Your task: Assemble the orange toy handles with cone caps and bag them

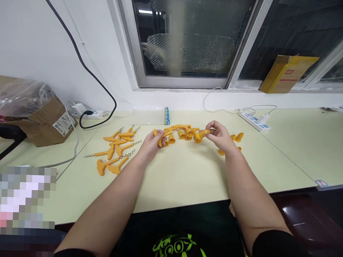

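Note:
My left hand (151,145) is closed around the T-shaped handle of a yellow corkscrew (168,134), its metal spiral pointing right. In the fingertips of my right hand (219,137) is a yellow bell-shaped cap (198,137), its wide end turned left and down. The spiral's tip and the cap are apart. Behind and between both hands lies a row of yellow caps (182,135) and handled pieces (185,126), partly overlapping. Several more corkscrews (120,149) with bare metal spirals are spread left of my left hand. Other yellow caps (239,137) lie beyond my right wrist, partly hidden by it.
A clear plastic bag (149,115) with a coloured header lies by the wall. Power strips (254,121) with cables stand at the back. On the left is an open cardboard box (48,120) and a black cable (78,52). A yellow carton (287,74) leans at the window.

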Demonstrator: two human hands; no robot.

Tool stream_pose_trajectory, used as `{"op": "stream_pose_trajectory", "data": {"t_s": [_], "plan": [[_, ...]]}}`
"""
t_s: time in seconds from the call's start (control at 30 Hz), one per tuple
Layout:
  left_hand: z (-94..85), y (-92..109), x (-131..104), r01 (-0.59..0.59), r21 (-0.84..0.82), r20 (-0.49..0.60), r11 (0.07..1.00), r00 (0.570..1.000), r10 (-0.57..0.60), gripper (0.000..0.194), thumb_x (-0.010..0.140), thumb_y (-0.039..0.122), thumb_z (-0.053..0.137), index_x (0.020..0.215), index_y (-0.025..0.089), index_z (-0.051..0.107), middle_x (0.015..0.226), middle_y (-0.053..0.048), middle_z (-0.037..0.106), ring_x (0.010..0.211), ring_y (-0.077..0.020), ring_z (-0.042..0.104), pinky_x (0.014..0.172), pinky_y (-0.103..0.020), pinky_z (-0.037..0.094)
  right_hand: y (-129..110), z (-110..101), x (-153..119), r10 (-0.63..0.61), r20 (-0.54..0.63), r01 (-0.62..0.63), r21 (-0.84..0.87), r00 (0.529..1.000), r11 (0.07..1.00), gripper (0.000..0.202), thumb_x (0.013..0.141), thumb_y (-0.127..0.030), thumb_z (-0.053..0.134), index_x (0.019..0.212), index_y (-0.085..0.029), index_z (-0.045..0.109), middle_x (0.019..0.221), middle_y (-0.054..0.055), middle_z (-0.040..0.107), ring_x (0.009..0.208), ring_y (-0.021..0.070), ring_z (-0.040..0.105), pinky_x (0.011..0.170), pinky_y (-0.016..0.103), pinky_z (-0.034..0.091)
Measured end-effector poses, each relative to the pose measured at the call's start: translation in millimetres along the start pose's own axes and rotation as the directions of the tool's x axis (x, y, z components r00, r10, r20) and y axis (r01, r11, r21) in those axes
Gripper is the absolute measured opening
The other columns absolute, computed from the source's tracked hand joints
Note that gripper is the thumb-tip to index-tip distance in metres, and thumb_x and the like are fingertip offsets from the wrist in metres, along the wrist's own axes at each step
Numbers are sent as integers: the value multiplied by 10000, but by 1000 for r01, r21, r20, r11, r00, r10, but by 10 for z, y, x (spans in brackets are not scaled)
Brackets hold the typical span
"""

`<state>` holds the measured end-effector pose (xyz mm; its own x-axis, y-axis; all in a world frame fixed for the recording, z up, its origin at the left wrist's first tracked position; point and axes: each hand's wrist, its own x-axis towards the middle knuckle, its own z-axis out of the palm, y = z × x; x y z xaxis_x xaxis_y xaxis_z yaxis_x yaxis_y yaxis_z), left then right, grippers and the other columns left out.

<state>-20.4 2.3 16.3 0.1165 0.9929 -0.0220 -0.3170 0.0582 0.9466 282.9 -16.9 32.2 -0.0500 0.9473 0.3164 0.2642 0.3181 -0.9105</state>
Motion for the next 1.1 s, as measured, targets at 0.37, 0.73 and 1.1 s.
{"op": "stream_pose_trajectory", "data": {"t_s": [0.37,0.73,1.1], "plan": [[36,-33,-40,46,39,77,998,996,-49,421,772,482,817,864,201,517,718,33,588,523,-56,487,552,-195,391,18,451,-3,-100,85,88,139,991,986,317,806,-439,743,1017,-233,626,1138,72,702,970,214,659,875,382,542],[50,-8,-49,47,77,56,996,997,-51,429,779,493,806,871,208,498,708,38,580,497,-52,455,517,-189,351,77,554,4,-117,97,105,122,988,987,279,816,-374,737,1027,-213,650,1067,61,686,936,198,651,897,362,514],[101,-101,-88,117,100,133,988,983,-130,444,781,515,817,924,203,533,759,18,589,516,-53,486,522,-196,389,118,696,-27,-137,194,111,141,971,984,284,792,-365,743,1015,-233,630,1119,57,679,1029,219,659,960,387,512]]}}
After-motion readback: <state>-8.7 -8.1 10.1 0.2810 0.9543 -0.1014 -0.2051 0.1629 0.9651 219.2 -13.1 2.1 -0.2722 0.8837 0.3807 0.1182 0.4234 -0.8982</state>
